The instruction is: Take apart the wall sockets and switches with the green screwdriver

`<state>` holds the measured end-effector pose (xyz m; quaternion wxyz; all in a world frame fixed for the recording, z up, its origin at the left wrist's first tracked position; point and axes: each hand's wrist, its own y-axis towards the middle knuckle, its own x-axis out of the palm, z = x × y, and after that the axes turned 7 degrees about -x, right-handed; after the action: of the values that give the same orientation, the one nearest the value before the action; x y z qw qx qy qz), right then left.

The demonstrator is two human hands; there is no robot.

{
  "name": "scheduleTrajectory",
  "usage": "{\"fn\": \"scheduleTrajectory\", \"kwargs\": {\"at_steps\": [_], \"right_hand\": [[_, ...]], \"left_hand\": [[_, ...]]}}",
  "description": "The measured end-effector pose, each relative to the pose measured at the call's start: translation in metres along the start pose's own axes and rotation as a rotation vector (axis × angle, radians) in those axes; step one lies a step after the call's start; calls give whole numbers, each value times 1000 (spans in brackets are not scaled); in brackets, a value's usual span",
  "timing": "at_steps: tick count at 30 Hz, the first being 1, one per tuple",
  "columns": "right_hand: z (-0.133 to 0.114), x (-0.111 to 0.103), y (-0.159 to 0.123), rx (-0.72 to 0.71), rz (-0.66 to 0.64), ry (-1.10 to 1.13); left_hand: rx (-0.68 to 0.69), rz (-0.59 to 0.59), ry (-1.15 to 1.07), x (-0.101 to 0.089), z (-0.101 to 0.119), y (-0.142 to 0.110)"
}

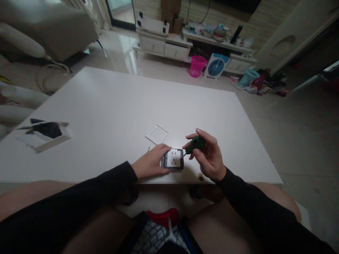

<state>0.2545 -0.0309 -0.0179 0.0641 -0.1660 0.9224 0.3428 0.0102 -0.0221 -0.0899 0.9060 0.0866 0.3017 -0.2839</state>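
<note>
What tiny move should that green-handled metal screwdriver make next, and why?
Perhaps gently settle the tip of the green-handled metal screwdriver before pushing. The right hand holds it slanted, its tip by the right edge of the square white socket in its dark surround; whether it touches is too small to tell. The left hand grips the surround's left side.

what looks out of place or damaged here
The clutter on the floor beside the blue basket looks untidy, heaped in a jumble. On the table, the frame lies loose, turned at an angle to the socket. No spill or clear damage shows.
</note>
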Motion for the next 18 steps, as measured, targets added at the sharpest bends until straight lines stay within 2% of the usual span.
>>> {"fn": "scheduleTrajectory", "kwargs": {"at_steps": [4,11,18], "right_hand": [[1,-5,1,14,-69,21],[-3,-9,6,-72,-17,-170],[-6,-10,7,-47,-19,-151]], "left_hand": [[7,4,-9,0,1,0],[4,12,-3,1,-1,0],[1,8,-5,1,-1,0]]}}
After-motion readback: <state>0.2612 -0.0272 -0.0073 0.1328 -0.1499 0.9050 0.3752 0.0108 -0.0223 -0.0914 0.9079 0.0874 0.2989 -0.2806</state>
